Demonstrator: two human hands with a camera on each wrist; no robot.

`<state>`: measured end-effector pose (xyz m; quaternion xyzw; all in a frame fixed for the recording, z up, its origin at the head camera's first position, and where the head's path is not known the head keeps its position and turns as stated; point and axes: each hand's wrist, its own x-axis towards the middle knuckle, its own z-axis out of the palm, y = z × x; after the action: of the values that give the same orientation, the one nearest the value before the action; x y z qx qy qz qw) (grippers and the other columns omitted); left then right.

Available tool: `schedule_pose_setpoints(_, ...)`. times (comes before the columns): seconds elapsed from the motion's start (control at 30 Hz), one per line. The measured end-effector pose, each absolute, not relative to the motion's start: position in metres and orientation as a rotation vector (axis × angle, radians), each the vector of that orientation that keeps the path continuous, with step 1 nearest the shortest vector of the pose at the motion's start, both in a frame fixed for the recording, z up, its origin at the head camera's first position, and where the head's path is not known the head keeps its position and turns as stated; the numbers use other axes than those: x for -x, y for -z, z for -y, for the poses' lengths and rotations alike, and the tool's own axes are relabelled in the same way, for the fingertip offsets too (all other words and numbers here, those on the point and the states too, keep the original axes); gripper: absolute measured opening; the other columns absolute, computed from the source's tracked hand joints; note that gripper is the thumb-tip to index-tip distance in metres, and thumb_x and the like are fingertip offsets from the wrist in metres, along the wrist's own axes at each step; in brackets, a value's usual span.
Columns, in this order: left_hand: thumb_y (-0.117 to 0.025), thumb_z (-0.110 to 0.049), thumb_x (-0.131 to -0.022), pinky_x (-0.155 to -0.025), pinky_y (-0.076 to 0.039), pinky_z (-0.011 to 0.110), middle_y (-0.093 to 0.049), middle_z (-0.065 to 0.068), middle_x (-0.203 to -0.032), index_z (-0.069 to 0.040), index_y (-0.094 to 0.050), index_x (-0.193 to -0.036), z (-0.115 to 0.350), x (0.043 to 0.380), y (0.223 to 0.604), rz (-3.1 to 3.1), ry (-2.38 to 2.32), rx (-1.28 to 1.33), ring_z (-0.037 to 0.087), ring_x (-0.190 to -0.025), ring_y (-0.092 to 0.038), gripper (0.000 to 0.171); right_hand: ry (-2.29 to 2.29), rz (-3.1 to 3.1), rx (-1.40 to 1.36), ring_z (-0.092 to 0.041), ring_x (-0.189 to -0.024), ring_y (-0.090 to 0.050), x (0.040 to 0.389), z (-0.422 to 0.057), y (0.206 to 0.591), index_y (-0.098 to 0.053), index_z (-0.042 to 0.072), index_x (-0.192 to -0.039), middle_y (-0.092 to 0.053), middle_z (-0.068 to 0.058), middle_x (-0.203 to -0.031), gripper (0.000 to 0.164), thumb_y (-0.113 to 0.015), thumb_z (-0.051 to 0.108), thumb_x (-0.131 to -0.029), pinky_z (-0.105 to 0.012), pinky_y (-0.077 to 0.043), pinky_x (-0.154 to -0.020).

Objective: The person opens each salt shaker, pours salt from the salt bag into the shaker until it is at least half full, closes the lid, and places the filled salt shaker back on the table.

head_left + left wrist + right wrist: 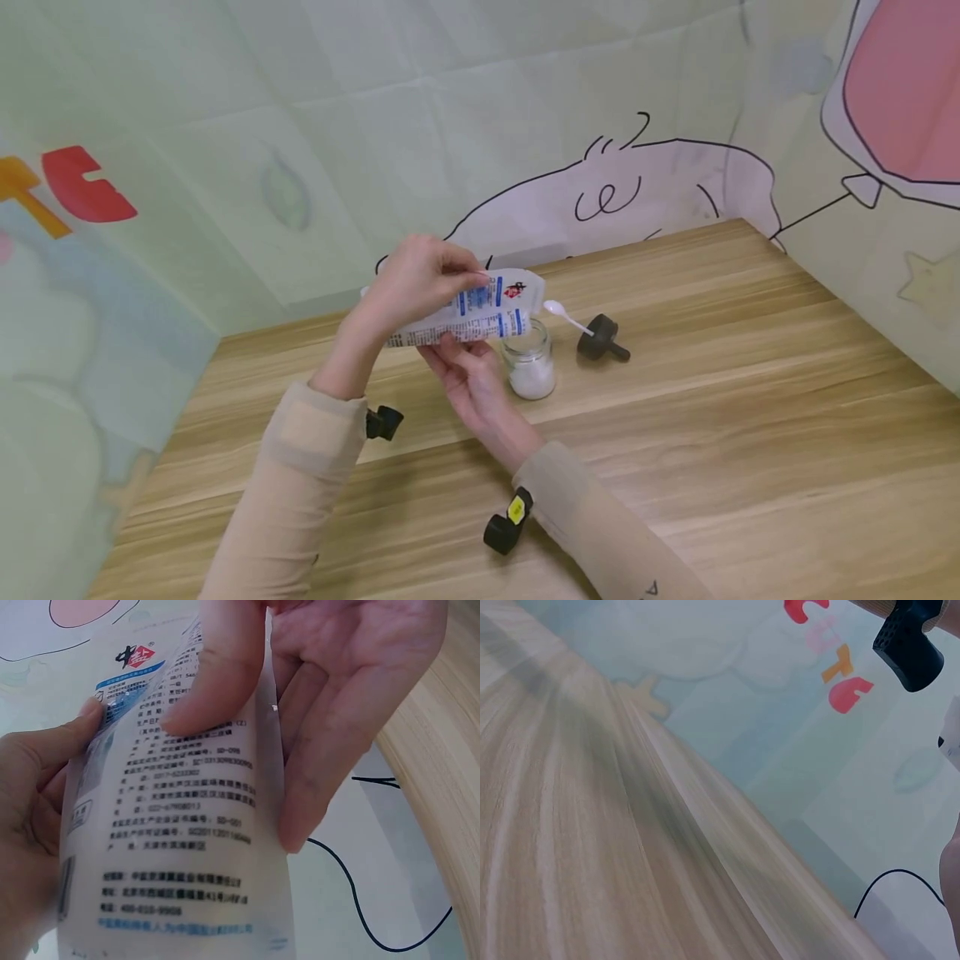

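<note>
A white, blue-printed salt bag (480,321) lies tilted between both hands, with one end over the mouth of a glass jar (551,362). White grains (532,383) fill the lower part of the jar. From above, my left hand (408,279) pinches the bag's upper edge; its thumb also shows against the print in the left wrist view. My right hand (480,387) holds the bag from below, thumb (217,682) on the printed face and fingers behind it. The right wrist view catches only a sliver of hand at its edge.
Right of the jar, a black lid (596,340) with a stub lies on the wooden table (712,400), a white spoon (566,317) sticking out of it. Black wrist cameras (504,529) hang at both sleeves. A printed wall covering (337,167) stands behind the table.
</note>
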<state>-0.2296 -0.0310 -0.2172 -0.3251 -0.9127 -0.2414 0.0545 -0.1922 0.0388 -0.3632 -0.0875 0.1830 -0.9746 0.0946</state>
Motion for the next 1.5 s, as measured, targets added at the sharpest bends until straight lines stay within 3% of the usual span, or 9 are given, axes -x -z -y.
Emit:
schedule_pose_setpoints(0.67,-0.068,-0.019,-0.089,-0.065,-0.051,0.027,-0.076,0.005,-0.088,-0.009,-0.076,-0.093,0.033,0.232,0.214,2.777,0.716,1.011,0.014,-0.072,-0.065,0.013,2.895,-0.505,0.272,-0.015,-0.109,-0.064,0.191,-0.037,0.359,-0.049,0.011,-0.127,-0.06,-0.002,-0.117,0.035,-0.045,-0.004,-0.096,-0.031,-0.047,-0.103)
schedule_pose_setpoints(1.5,-0.069,-0.02,-0.089,-0.063,-0.047,0.026,-0.074,0.004,-0.084,-0.01,-0.076,-0.09,0.036,0.235,0.211,2.846,0.673,0.973,0.016,-0.072,-0.061,0.012,2.919,-0.589,0.276,-0.015,-0.114,-0.061,0.193,-0.033,0.352,-0.037,0.009,-0.142,-0.056,-0.002,-0.123,0.051,-0.04,-0.011,-0.095,-0.031,-0.047,-0.103)
